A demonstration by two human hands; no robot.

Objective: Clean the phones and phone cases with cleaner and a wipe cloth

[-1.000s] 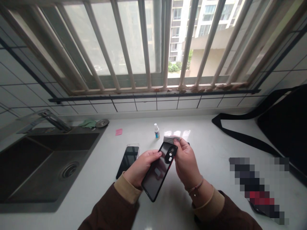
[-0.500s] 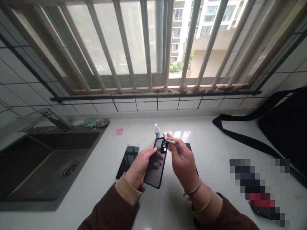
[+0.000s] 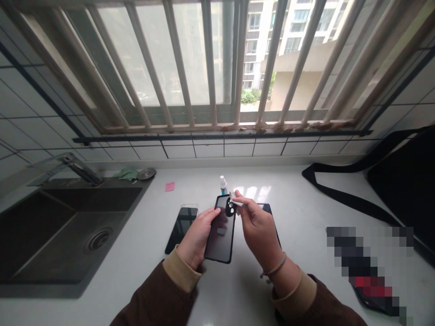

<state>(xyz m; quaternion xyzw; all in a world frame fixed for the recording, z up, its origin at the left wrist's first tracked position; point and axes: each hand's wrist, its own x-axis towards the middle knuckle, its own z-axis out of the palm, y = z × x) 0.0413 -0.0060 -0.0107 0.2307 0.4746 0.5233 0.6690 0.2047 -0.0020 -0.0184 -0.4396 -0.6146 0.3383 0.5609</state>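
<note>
My left hand (image 3: 200, 231) grips a dark, see-through phone case (image 3: 219, 240) by its left edge, the thumb lying on its face. The case has a black camera surround with round cut-outs near the top. Between the fingers and thumb of my right hand (image 3: 258, 226) is a folded white cloth (image 3: 234, 198), which meets the upper right corner of the case by the camera cut-outs. A dark phone (image 3: 181, 228) lies left of my left hand. Behind my right hand, another dark flat device (image 3: 267, 208) is mostly hidden. A small white spray bottle (image 3: 223, 183) stands just beyond the case.
A dark sink (image 3: 68, 240) with a chrome faucet (image 3: 81, 170) is on the left. A pink paper slip (image 3: 170, 186) and a green cloth (image 3: 126, 174) lie near it. At right are a black bag (image 3: 404, 176) with its strap and a pixelated object (image 3: 367, 271). A barred window rises behind.
The phone case has turned slightly, its lower end swinging right and its top a little left. My right hand with the cloth has shifted slightly at the case's upper right corner.
</note>
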